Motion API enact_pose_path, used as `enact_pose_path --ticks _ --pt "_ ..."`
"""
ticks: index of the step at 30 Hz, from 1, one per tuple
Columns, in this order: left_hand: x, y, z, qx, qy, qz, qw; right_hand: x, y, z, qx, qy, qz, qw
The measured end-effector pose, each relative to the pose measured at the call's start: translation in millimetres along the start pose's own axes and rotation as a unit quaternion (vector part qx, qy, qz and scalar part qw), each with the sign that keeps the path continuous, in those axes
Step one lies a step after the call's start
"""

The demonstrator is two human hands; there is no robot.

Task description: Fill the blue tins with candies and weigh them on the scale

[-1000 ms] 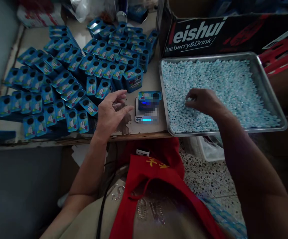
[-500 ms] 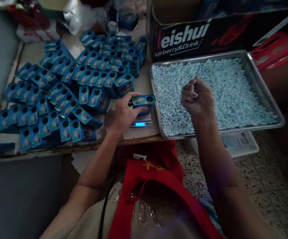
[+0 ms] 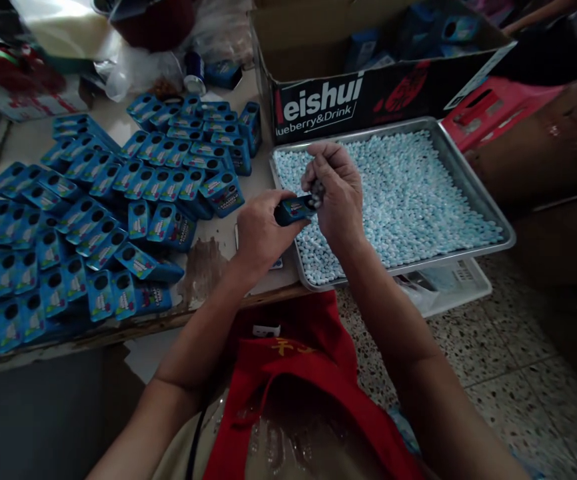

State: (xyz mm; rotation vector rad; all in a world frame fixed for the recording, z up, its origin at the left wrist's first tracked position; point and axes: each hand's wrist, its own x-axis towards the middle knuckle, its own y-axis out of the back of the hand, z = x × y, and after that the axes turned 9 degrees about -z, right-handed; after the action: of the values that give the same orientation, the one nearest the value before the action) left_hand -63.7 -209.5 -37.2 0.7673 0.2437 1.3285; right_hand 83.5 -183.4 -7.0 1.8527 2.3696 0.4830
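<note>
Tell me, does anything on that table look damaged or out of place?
Yes. Beside the blue boxes, the tabletop has a ragged brown patch, as if its pale surface had worn away. The boxes' rows also look uneven, some turned at angles to their neighbours.

Saw dark blue on the held candy box [image 3: 291, 210], and brighter blue with round black spots, white lettering and flecks of green and pink on the other candy boxes [image 3: 161, 181]. Noted pale blue mingled with white on the candies [image 3: 393, 187], silver-grey on the tray [image 3: 472, 180], black with white and red print on the carton [image 3: 346, 110], red with yellow characters on the apron [image 3: 313, 367], and dark speckles over grey on the terrazzo floor [image 3: 468, 347].
</note>
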Motion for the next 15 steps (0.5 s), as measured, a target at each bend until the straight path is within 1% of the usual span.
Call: enact_pose_path --ticks 3,6,11,13,15 --pt "2 -0.1 0 -0.007 0.001 -0.002 1.0 1 5 3 0.003 0.012 -0.006 1.0" --pt "1 0.9 -2 -0.018 0.007 0.005 1.0 3 9 1 -0.01 0.007 0.019 1.0" --pt "-3 3.4 -7 -0.038 0.024 0.019 0.999 6 3 -3 -0.014 -0.014 0.049 0.999" --pt "-7 6.6 -10 -0.046 0.028 0.02 0.998 9 3 3 0.02 -0.013 0.074 0.997" --pt "-13 11.8 -15 -0.047 0.033 0.025 0.998 14 12 17 0.057 -0.009 0.09 0.994"
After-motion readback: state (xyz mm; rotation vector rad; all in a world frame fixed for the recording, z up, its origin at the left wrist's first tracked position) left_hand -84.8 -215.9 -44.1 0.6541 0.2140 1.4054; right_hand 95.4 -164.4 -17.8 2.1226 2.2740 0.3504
